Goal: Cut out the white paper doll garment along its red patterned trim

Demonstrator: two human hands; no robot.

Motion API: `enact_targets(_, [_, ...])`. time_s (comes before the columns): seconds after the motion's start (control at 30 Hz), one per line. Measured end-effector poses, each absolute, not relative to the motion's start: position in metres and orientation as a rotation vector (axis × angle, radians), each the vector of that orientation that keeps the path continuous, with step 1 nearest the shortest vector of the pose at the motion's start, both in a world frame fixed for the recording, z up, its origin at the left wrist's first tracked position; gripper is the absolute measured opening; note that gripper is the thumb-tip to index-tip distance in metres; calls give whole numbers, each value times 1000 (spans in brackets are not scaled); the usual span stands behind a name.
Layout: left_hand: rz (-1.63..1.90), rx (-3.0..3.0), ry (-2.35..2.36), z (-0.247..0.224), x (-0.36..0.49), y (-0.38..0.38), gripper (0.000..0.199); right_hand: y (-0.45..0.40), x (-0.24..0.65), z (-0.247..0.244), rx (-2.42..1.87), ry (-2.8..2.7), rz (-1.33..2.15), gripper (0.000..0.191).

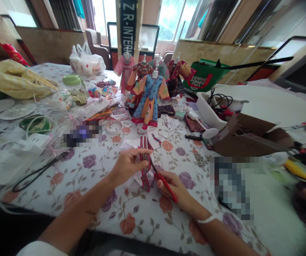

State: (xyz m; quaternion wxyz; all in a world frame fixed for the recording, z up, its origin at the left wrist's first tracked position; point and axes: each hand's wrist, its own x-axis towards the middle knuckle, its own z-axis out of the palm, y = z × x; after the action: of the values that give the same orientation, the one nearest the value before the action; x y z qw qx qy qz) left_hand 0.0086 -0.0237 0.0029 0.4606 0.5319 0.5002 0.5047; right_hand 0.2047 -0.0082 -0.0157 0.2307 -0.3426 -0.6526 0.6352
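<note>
Between the thumb and forefinger of my left hand point(130, 164) is a strip of patterned red-and-black trim point(145, 174), pinched near its upper part. My right hand point(174, 190) grips a pair of scissors point(167, 185) by its red handles, and the dark blades point up and left along the trim's right edge. Whether the blades are cutting into it I cannot make out. White fabric or paper lies under and behind the trim. Just beyond, a doll-sized blue robe with orange sleeves point(149, 94) stands on a small mannequin.
More dressed mannequins, including one in a pink robe point(125, 73), stand behind. At right are a cardboard box point(245, 137), a white bin point(208, 106) and a green bag point(205, 76). White chargers and cables point(22, 156) lie left, near a lidded jar point(74, 90) and a tape roll point(113, 126).
</note>
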Motion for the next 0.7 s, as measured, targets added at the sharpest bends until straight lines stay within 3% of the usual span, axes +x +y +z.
enact_targets(0.7, [1240, 1236, 1216, 2, 13, -24, 35, -7, 205, -17, -921, -1780, 1752, 53])
